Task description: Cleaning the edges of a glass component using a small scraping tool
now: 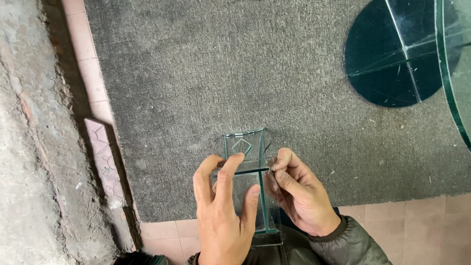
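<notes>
I hold a small stack of clear rectangular glass pieces (248, 162) with green edges over the near edge of a grey carpet (206, 73). My left hand (223, 211) grips the stack from the left, with thumb and fingers spread across its face. From the right, my right hand (299, 194) pinches the stack's edge with curled fingers. A tiny diamond-shaped glass bit (242, 145) shows through the upper part of the stack.
A dark round glass pane (392, 54), scored into segments, lies on the carpet at the upper right, beside the curved edge of a larger glass sheet (454, 73). Pink floor tiles (422, 221) border the carpet. Rough concrete (24, 147) runs along the left.
</notes>
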